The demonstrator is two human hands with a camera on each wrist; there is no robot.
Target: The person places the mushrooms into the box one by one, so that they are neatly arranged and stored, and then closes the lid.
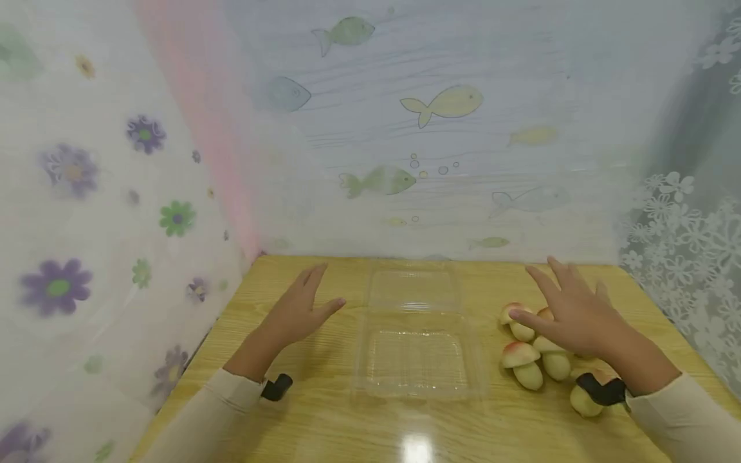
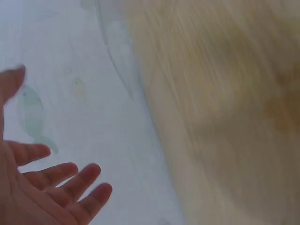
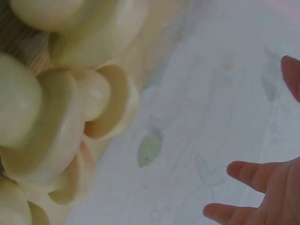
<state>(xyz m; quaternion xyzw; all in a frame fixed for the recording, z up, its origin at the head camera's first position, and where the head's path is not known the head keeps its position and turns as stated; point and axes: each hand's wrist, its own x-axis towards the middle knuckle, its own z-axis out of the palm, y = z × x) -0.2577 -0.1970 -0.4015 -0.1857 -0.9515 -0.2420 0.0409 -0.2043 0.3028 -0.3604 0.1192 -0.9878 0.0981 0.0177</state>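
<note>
Toy mushrooms (image 1: 528, 375) with cream stems and reddish caps lie in a group on the right of the table. Over that group hovers my right hand (image 1: 579, 318), fingers spread, holding nothing; it hides part of several mushrooms. Seen from the right wrist, the mushrooms (image 3: 42, 126) fill the left side, apart from the fingers. A clear plastic clamshell box (image 1: 417, 391) stands in the middle, its lid (image 1: 413, 289) folded back toward the wall. Left of the box, my left hand (image 1: 295, 315) is raised with spread fingers and nothing in them. The left wrist view shows its loosely bent fingers (image 2: 84, 187).
The wooden table (image 1: 324, 418) meets a wall sheet with printed fish (image 1: 446, 103) at the back. A flowered sheet (image 1: 110, 257) borders the left edge, and a curtain with white flowers (image 1: 689, 257) the right. Black wrist mounts (image 1: 278, 388) sit under both wrists.
</note>
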